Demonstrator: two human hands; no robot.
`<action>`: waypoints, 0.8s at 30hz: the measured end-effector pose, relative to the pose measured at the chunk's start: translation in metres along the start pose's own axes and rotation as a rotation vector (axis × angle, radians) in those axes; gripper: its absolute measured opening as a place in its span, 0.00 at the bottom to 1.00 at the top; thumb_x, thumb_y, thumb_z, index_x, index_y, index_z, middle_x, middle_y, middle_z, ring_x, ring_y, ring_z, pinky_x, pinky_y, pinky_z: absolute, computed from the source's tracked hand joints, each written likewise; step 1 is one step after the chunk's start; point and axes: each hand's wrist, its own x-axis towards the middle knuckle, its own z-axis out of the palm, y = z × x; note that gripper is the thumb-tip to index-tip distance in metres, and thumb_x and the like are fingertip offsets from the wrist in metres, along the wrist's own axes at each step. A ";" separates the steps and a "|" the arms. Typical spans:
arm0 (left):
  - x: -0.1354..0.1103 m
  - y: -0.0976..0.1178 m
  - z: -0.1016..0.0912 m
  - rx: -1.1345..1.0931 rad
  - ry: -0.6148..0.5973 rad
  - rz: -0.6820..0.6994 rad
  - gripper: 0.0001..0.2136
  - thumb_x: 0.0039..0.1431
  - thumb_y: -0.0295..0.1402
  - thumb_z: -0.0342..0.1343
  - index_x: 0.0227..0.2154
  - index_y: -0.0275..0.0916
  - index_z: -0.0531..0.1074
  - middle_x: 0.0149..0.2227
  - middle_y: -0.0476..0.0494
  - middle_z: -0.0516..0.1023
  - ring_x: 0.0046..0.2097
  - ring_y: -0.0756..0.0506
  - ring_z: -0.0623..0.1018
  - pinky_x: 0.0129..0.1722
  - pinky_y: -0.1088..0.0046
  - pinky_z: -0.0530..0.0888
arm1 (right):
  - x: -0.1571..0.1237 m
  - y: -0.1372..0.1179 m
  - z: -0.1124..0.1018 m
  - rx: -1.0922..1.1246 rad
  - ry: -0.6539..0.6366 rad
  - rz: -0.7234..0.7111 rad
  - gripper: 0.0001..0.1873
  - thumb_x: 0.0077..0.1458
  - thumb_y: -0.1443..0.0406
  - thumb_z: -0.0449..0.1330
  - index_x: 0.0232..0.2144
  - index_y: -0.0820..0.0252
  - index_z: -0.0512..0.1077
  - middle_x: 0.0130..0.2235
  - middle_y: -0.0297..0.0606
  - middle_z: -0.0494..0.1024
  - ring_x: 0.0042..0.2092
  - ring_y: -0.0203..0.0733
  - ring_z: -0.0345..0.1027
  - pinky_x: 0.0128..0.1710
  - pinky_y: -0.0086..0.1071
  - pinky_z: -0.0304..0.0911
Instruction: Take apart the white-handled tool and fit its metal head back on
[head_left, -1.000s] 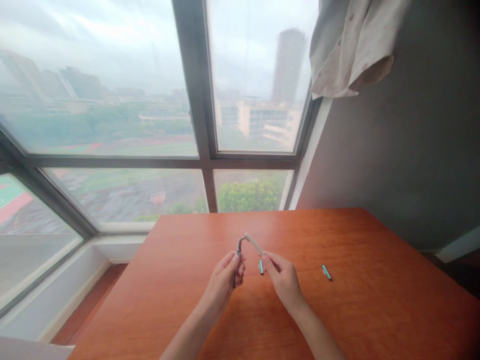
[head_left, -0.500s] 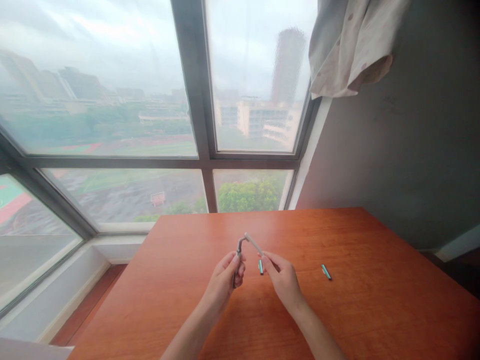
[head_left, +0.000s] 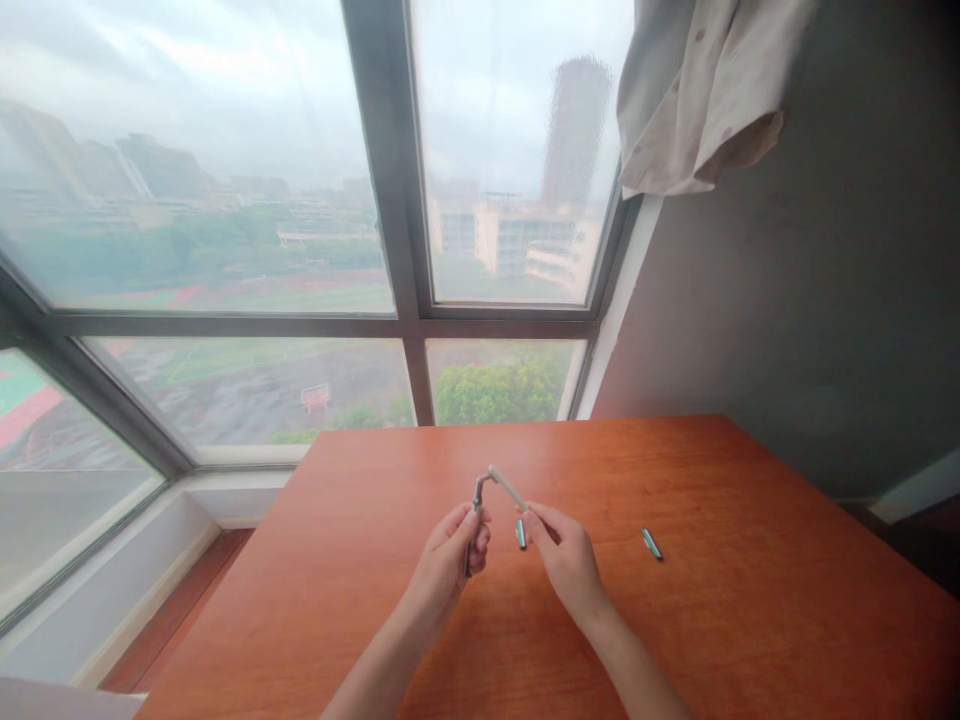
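Observation:
My left hand point(head_left: 457, 545) is closed around a dark grey razor handle point(head_left: 478, 492), which stands nearly upright with its bent neck at the top. In my right hand point(head_left: 562, 550), a thin pale grey stick point(head_left: 508, 486) is pinched between thumb and fingers and slants up to the left. The stick's far end meets the tip of the razor's neck; whether they are joined I cannot tell. A green and black razor cartridge point(head_left: 521, 535) lies on the table just left of my right fingertips. Farther right lies a second razor cartridge point(head_left: 652, 544).
The brown wooden table point(head_left: 360, 620) stretches beneath both hands. Beyond its back edge are large windows with a grey frame point(head_left: 409, 325). A pale cloth point(head_left: 697, 110) hangs at the upper right, in front of a grey wall point(head_left: 757, 300).

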 end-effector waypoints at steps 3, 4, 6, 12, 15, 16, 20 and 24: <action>0.000 0.000 0.001 -0.007 0.007 0.000 0.16 0.50 0.44 0.63 0.31 0.36 0.70 0.21 0.54 0.65 0.21 0.56 0.57 0.21 0.79 0.53 | -0.001 -0.002 0.000 0.005 0.001 -0.017 0.21 0.61 0.55 0.52 0.40 0.65 0.77 0.26 0.37 0.74 0.28 0.38 0.67 0.30 0.27 0.63; 0.000 0.001 0.001 -0.011 0.006 -0.002 0.16 0.49 0.44 0.63 0.31 0.36 0.70 0.21 0.54 0.65 0.21 0.56 0.58 0.21 0.79 0.53 | -0.001 -0.002 0.000 0.002 -0.004 -0.025 0.21 0.61 0.55 0.52 0.40 0.65 0.77 0.26 0.37 0.74 0.28 0.38 0.67 0.30 0.27 0.63; 0.000 0.001 0.001 -0.021 -0.002 -0.010 0.16 0.50 0.44 0.63 0.31 0.36 0.70 0.20 0.54 0.65 0.21 0.56 0.57 0.21 0.79 0.52 | -0.001 -0.002 0.000 -0.012 -0.014 -0.038 0.21 0.61 0.55 0.52 0.39 0.65 0.77 0.26 0.36 0.73 0.28 0.38 0.67 0.29 0.27 0.63; 0.000 0.001 0.000 -0.048 -0.007 -0.019 0.16 0.49 0.43 0.64 0.31 0.36 0.70 0.21 0.54 0.64 0.20 0.56 0.57 0.20 0.80 0.52 | 0.001 -0.001 -0.001 -0.040 0.021 -0.035 0.21 0.60 0.55 0.52 0.36 0.65 0.78 0.26 0.37 0.74 0.28 0.38 0.67 0.30 0.27 0.64; 0.000 0.001 0.001 -0.049 -0.009 -0.021 0.16 0.49 0.44 0.64 0.31 0.36 0.70 0.21 0.54 0.64 0.21 0.56 0.57 0.20 0.79 0.53 | 0.001 -0.001 -0.001 -0.016 0.013 -0.036 0.21 0.61 0.55 0.52 0.38 0.65 0.78 0.26 0.37 0.74 0.28 0.38 0.67 0.30 0.28 0.64; 0.000 0.001 0.001 -0.048 -0.010 -0.022 0.16 0.49 0.44 0.64 0.31 0.36 0.70 0.21 0.54 0.64 0.21 0.56 0.57 0.20 0.79 0.53 | 0.000 -0.001 0.000 -0.010 0.008 -0.037 0.21 0.61 0.54 0.52 0.38 0.65 0.77 0.26 0.37 0.74 0.28 0.39 0.67 0.30 0.27 0.64; 0.000 0.002 0.001 -0.053 -0.017 -0.022 0.16 0.49 0.43 0.64 0.31 0.36 0.69 0.21 0.54 0.64 0.21 0.56 0.57 0.20 0.79 0.52 | 0.001 -0.002 -0.001 -0.021 0.015 -0.029 0.23 0.60 0.53 0.52 0.37 0.65 0.78 0.26 0.38 0.75 0.28 0.39 0.68 0.30 0.28 0.64; 0.001 0.002 -0.001 -0.048 -0.021 -0.014 0.15 0.50 0.43 0.63 0.31 0.36 0.69 0.21 0.54 0.64 0.21 0.56 0.57 0.21 0.79 0.52 | 0.002 -0.003 -0.002 -0.039 0.038 -0.009 0.23 0.60 0.53 0.52 0.38 0.65 0.78 0.29 0.40 0.77 0.30 0.41 0.70 0.31 0.28 0.64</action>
